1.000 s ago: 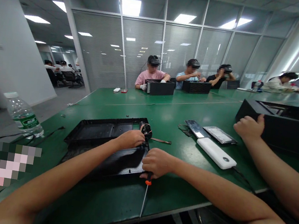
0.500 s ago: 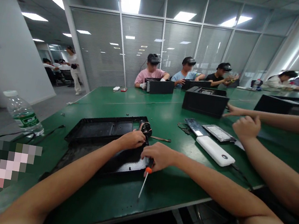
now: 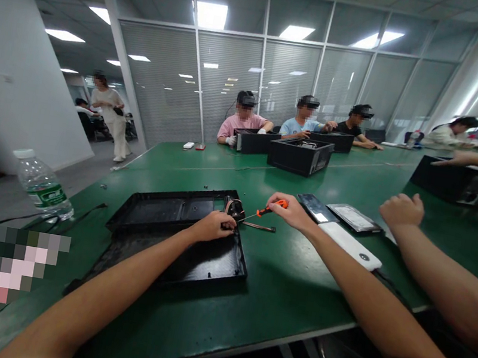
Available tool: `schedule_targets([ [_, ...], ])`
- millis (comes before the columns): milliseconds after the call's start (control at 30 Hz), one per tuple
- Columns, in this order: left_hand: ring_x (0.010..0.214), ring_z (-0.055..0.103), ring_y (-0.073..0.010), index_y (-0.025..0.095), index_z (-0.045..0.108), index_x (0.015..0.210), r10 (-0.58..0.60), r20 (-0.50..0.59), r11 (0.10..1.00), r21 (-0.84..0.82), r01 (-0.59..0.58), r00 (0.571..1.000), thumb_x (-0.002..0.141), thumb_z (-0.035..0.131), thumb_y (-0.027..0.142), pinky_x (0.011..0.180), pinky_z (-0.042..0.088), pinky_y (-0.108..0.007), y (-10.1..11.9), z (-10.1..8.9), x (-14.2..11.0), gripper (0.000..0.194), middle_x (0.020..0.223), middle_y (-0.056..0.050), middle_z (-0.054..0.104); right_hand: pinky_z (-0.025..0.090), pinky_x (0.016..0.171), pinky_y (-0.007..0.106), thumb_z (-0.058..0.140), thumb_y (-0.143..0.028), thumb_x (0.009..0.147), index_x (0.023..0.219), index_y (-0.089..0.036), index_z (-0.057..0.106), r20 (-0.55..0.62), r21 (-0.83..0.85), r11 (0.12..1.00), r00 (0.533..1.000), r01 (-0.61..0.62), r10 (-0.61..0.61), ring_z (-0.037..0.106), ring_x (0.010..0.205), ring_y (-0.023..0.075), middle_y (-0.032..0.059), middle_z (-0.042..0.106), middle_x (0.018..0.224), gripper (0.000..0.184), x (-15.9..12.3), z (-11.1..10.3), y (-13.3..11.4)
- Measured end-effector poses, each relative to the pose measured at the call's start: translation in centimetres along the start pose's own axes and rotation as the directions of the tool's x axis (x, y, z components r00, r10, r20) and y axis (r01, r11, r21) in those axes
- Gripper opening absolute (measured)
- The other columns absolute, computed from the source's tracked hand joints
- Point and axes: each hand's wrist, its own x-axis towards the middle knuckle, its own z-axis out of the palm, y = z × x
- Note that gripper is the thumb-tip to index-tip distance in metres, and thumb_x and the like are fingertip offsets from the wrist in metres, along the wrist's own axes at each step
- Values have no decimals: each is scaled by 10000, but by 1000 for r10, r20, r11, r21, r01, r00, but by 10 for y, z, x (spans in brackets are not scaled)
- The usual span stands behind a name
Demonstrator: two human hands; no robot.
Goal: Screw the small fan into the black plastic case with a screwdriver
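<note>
My right hand [image 3: 290,211] is closed around the handle of an orange-and-black screwdriver [image 3: 271,208]. The screwdriver's thin shaft points left and slightly down, towards the fingertips of my left hand [image 3: 214,226]. Those fingers are pinched at the right end of a black plastic panel [image 3: 171,206], below a dark round part with coloured wires [image 3: 234,207]; what lies between them is hidden. A second black panel section with a glossy inside [image 3: 219,260] spreads under my left forearm. From the round part, a cable with a small connector [image 3: 261,227] extends right across the green table.
Right of my hand lie a white power bank [image 3: 351,244], a dark phone [image 3: 316,208] and a hard drive [image 3: 354,218]. A co-worker's arm [image 3: 434,264] reaches in at right. Black computer cases [image 3: 299,156] stand farther back. A water bottle [image 3: 44,187] is at left.
My right hand has moved up and right, turning the screwdriver from pointing down at the table edge to pointing left at my left fingertips. My left hand stays at the panel.
</note>
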Motion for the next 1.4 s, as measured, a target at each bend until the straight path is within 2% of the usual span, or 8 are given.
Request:
schedule_targets([
  [133, 665, 554, -100, 145, 568, 861, -64, -29, 996, -61, 62, 998, 705, 602, 189, 658, 439, -199, 2, 2, -1, 165, 752, -6, 620, 319, 535, 203, 497, -277, 706, 704, -128, 596, -78, -30, 1000, 997, 0, -3, 428, 559, 90, -6, 542, 630, 178, -1, 9, 0],
  [233, 668, 561, -93, 149, 506, 932, -100, -38, 986, -136, 94, 994, 701, 600, 175, 662, 449, -198, 3, 2, -2, 251, 780, 0, 628, 320, 533, 199, 495, -284, 705, 709, -125, 607, -46, -46, 999, 999, 5, -8, 428, 549, 86, -7, 552, 626, 195, -1, 15, 1],
  [367, 665, 567, -89, 157, 477, 973, -102, -24, 984, -147, 97, 995, 699, 595, 166, 667, 452, -196, 1, 3, -3, 298, 777, 12, 630, 319, 525, 194, 500, -295, 699, 721, -123, 620, 11, -89, 996, 1000, -2, 3, 432, 545, 85, -5, 565, 624, 211, -1, 21, 1],
  [700, 700, 593, -101, 143, 592, 897, -56, -6, 997, -53, 55, 998, 702, 595, 169, 705, 450, -196, -1, 0, -3, 197, 793, -14, 654, 319, 519, 196, 488, -302, 713, 723, -126, 624, 23, -124, 992, 1000, -10, 13, 426, 536, 85, -6, 557, 618, 223, 1, 23, -2],
  [833, 721, 593, -112, 154, 639, 873, -4, -4, 1000, -2, 4, 1000, 706, 587, 163, 717, 440, -200, -1, -2, -3, 175, 783, -17, 655, 329, 527, 200, 485, -319, 719, 725, -126, 626, 22, -135, 991, 1000, -16, 20, 438, 545, 90, 1, 567, 626, 239, 1, 24, -1],
  [1133, 718, 582, -112, 156, 650, 880, 16, -19, 999, 30, -16, 1000, 707, 583, 160, 732, 425, -204, -5, 0, -3, 186, 775, -11, 652, 330, 515, 198, 481, -305, 707, 700, -137, 642, 61, -235, 972, 998, 11, 4, 454, 538, 96, 3, 588, 613, 233, 14, 27, -23],
  [1400, 743, 583, -110, 168, 654, 900, 13, 12, 999, 35, -13, 1000, 700, 578, 139, 749, 412, -195, -6, -2, -4, 216, 800, -3, 659, 364, 544, 216, 470, -325, 720, 713, -132, 646, 64, -212, 977, 998, 3, 11, 490, 552, 111, 19, 616, 649, 261, 13, 26, -19],
])
